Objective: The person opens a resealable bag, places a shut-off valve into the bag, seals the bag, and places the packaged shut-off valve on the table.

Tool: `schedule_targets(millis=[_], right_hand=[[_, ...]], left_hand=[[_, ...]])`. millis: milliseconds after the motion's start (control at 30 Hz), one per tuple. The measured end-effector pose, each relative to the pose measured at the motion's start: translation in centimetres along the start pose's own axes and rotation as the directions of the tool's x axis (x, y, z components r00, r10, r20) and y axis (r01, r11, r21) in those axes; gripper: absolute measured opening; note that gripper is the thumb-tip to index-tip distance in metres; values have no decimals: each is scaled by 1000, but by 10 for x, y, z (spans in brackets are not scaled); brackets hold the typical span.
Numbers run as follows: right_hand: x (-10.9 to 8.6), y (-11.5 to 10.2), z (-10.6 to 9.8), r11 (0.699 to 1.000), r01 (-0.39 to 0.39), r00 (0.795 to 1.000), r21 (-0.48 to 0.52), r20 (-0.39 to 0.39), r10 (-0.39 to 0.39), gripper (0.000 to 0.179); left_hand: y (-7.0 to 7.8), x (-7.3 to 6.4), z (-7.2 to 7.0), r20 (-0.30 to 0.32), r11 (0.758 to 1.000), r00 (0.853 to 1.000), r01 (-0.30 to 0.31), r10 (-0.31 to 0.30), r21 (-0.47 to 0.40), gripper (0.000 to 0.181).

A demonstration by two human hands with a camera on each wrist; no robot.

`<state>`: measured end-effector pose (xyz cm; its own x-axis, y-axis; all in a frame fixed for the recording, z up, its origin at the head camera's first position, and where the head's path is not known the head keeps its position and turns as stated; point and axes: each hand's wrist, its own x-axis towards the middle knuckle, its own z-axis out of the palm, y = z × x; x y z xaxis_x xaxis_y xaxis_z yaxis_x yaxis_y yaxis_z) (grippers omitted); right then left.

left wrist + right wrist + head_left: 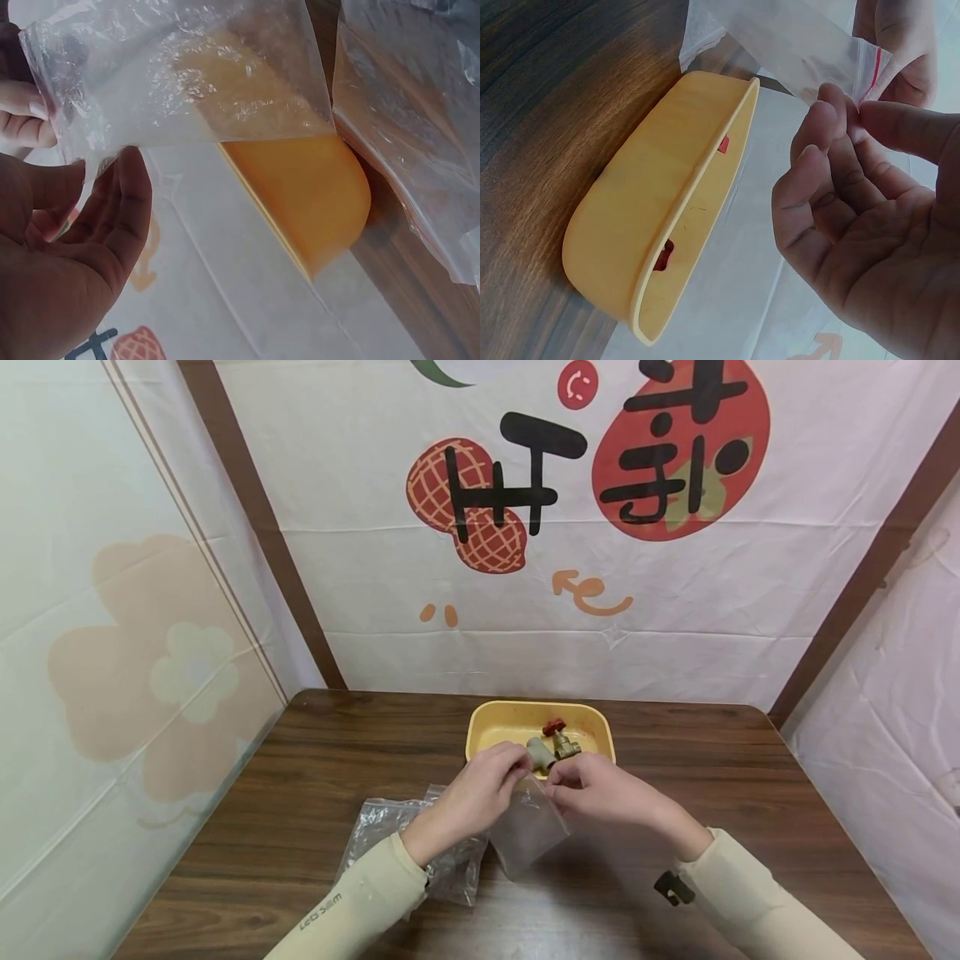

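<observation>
A clear zip bag (pixel 528 827) hangs between my hands in front of the yellow tray. My left hand (pixel 486 787) pinches its top edge at one corner, thumb against fingers. At the other end of that edge, my right hand (pixel 600 789) pinches the bag between thumb and fingertips. A red line runs along the bag's top edge (pixel 876 71) in the right wrist view. Beyond the hands, the yellow tray (pixel 487 718) holds a brass valve (pixel 566 746) with a red handwheel (pixel 553 727) and a grey pipe fitting (pixel 540 753), partly covered by the hands.
More clear plastic bags (pixel 378 827) lie on the brown wood-grain table (pixel 300 768), left of the held bag and partly under my left forearm. A printed white cloth (pixel 360 568) hangs behind the table. Pale cloth also hangs at both sides.
</observation>
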<state>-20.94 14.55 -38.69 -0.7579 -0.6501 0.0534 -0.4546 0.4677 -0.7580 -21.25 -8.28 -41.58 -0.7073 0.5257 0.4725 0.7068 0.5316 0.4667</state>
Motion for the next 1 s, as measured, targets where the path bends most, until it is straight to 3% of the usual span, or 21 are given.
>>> schedule_targets(millis=[333,833,933,1000], right_hand=[[0,0,1,998,-2,1000,58,29,0,16],[0,-3,1,999,27,999,20,35,-28,15],[0,-2,3,1000,21,999,18,34,-22,15],[0,-2,3,1000,24,999,13,30,-24,16]], left_hand=[[2,1,-1,-6,1000,1000,5,-5,-7,9],[3,1,0,1,999,1000,6,-6,-41,10],[4,1,-2,14,998,1000,22,-21,-57,10],[5,1,-3,6,998,999,49,-49,-50,19]])
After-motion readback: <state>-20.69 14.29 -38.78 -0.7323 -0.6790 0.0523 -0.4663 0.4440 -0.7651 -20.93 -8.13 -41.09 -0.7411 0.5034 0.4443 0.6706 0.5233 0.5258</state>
